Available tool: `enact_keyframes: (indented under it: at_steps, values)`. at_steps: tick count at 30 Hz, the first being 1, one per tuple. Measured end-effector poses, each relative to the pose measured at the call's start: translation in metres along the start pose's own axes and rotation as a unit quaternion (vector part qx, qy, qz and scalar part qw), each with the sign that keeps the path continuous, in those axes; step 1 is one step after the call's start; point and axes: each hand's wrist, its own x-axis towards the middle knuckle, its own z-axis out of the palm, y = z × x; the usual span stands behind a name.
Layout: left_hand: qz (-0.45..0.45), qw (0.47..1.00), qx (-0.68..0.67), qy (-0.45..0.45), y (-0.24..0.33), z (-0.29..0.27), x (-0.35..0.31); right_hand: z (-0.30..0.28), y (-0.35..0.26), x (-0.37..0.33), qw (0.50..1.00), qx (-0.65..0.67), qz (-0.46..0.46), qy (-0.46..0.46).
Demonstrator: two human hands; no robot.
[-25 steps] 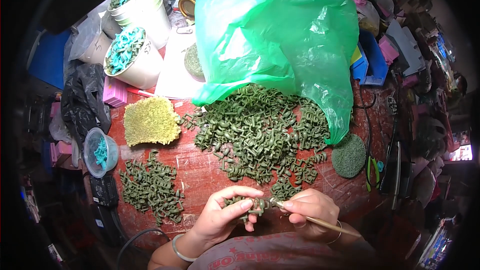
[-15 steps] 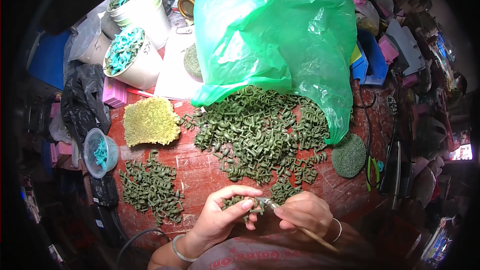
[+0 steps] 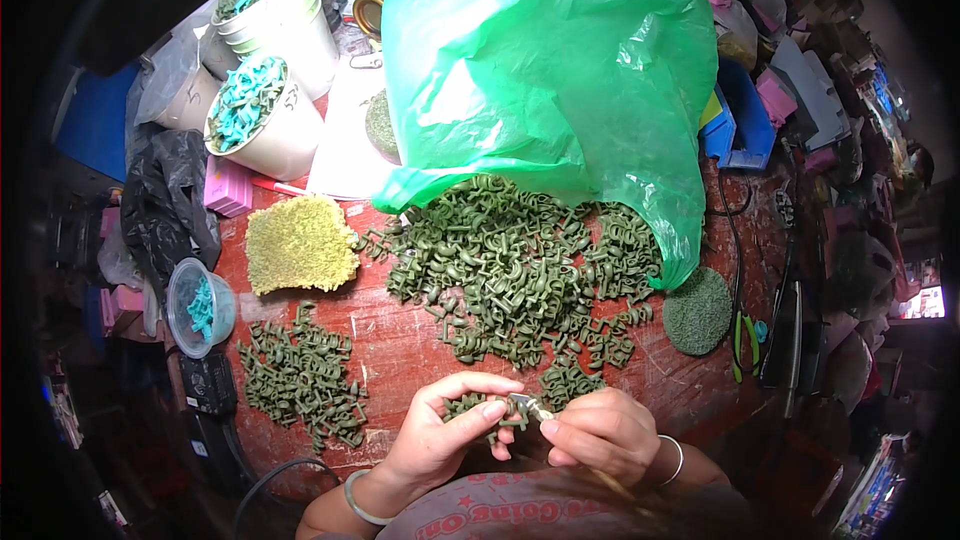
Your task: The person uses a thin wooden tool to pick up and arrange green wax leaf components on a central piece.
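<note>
**Green piece held at the table's near edge**

We see the left hand clasping a small cluster of dark green plastic pieces, fingers curled around it just above the near edge of the red table. The right hand is closed on a thin metal-tipped tool, whose tip touches the cluster. Beyond the hands lies a big heap of green pieces, spilling from a green plastic bag. A smaller pile sits to the left, near a yellow-green mat. White buckets stand further back.
</note>
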Motion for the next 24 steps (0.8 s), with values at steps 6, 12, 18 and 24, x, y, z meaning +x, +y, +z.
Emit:
enact_keyframes:
  at_steps: [6,12,18,24]
  values:
    - [-0.014,0.999,-0.046,-0.016,0.000,-0.005,0.000,0.001,0.000,-0.001,1.000,0.009,-0.017,-0.009]
    - [-0.023,0.995,-0.088,-0.032,0.000,-0.008,0.000,-0.001,0.002,0.002,0.997,0.074,0.009,-0.015]
    - [-0.027,0.993,-0.106,-0.046,0.001,-0.009,0.000,0.003,0.004,0.002,0.978,0.188,0.080,0.041]
    - [-0.022,0.993,-0.109,-0.048,0.000,-0.008,0.000,0.003,0.003,0.003,0.983,0.148,0.083,0.065]
